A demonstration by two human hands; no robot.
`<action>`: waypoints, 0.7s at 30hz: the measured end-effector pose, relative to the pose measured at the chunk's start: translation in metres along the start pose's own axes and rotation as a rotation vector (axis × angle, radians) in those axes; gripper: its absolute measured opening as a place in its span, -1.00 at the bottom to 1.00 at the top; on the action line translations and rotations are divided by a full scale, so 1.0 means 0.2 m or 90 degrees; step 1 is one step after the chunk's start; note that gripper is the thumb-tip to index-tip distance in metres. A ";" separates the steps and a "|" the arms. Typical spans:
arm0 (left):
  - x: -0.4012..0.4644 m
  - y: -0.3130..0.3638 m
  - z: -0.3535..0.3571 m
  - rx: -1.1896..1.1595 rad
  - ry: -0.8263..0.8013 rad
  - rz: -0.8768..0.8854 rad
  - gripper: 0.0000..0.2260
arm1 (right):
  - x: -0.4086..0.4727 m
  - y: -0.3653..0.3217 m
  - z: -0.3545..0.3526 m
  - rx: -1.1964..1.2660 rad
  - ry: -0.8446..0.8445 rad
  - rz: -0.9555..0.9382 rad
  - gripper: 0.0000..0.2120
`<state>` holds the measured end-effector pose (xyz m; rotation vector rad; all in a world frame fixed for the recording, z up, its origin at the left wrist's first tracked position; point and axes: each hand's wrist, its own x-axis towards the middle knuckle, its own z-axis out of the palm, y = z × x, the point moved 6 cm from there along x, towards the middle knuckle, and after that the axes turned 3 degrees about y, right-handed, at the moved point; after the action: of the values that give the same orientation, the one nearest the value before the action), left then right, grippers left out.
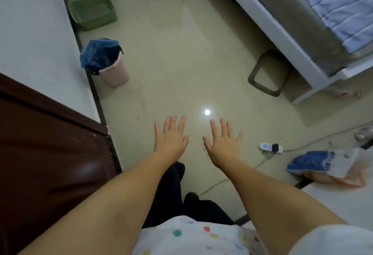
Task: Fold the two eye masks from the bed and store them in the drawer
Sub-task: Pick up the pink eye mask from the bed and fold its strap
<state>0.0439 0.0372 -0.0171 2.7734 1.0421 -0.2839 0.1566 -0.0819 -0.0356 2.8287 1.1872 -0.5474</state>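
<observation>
We hold left hand and right hand flat, spread, grasping nothing; bed lies far right, nearer the right hand; masks unseen.

Tiled floor, pink bin, green basket, power strip
</observation>
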 end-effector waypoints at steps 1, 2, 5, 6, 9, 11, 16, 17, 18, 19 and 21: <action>0.08 -0.02 -0.01 -0.011 0.005 -0.008 -0.43 | 0.09 -0.01 -0.02 -0.003 0.006 -0.005 -0.41; 0.17 -0.04 -0.03 -0.023 0.012 -0.025 -0.43 | 0.19 -0.02 -0.04 0.001 0.011 -0.001 -0.41; 0.52 -0.10 -0.11 -0.029 0.031 -0.026 -0.42 | 0.55 -0.09 -0.16 0.008 0.047 -0.006 -0.42; 0.64 -0.13 -0.15 -0.031 0.033 -0.018 -0.42 | 0.68 -0.12 -0.21 0.010 0.049 -0.009 -0.42; 1.00 -0.22 -0.27 -0.035 0.028 -0.013 -0.43 | 1.03 -0.17 -0.37 0.013 0.046 0.007 -0.43; 1.23 -0.27 -0.36 -0.041 0.026 -0.008 -0.43 | 1.23 -0.17 -0.51 0.028 0.058 0.031 -0.44; 1.81 -0.33 -0.58 -0.026 0.034 0.026 -0.43 | 1.74 -0.10 -0.86 0.033 0.075 0.076 -0.45; 1.93 -0.32 -0.62 -0.026 0.036 0.033 -0.43 | 1.84 -0.08 -0.91 0.032 0.077 0.085 -0.45; 2.05 -0.29 -0.65 -0.026 0.032 0.044 -0.43 | 1.94 -0.06 -0.95 0.034 0.075 0.092 -0.45; 2.17 -0.26 -0.67 -0.027 0.030 0.060 -0.43 | 2.05 -0.03 -0.99 0.037 0.077 0.096 -0.45; 2.44 -0.20 -0.72 -0.024 0.033 0.090 -0.43 | 2.30 0.01 -1.06 0.045 0.081 0.098 -0.46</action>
<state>0.3958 0.4070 0.0054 2.8159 0.8484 -0.1716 0.5220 0.2661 0.0120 3.0226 0.9737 -0.4152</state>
